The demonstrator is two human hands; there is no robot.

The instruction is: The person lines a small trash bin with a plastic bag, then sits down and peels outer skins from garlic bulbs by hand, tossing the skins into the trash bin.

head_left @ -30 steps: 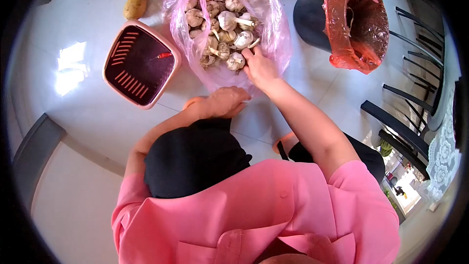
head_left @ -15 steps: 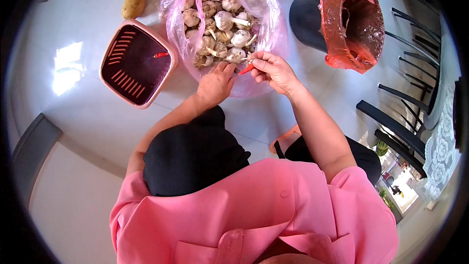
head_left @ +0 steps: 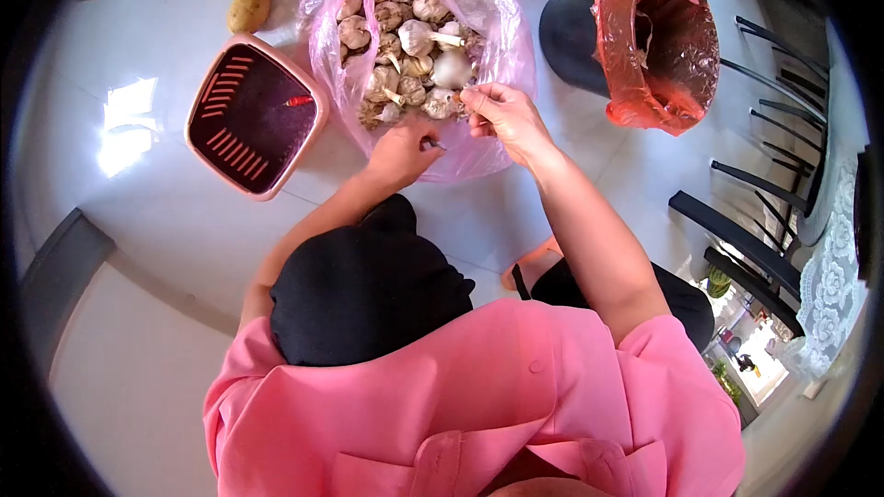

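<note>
A pink plastic bag (head_left: 516,46) stands open on the floor, filled with garlic bulbs (head_left: 416,37), some with cut stalks. One whitish garlic bulb near the right side of the pile is smeared by motion. My right hand (head_left: 511,121) is at the bag's near right edge, thumb and fingers pinching a small reddish thing (head_left: 458,99) whose kind I cannot make out. My left hand (head_left: 402,152) is at the bag's near edge, fingers curled; a small greyish tip (head_left: 436,144) shows by them, and the rest is hidden.
A pink slotted basket (head_left: 318,129) stands at the left with a small red item (head_left: 299,101) inside. Potatoes (head_left: 249,7) lie beyond it. At the right is a dark bin (head_left: 571,37) with a red plastic liner (head_left: 608,101). Dark chair legs (head_left: 737,230) stand farther right.
My left hand has curled its fingers and turned inward. My right hand has risen slightly toward the garlic with the reddish thing. One garlic bulb is now blurred.
</note>
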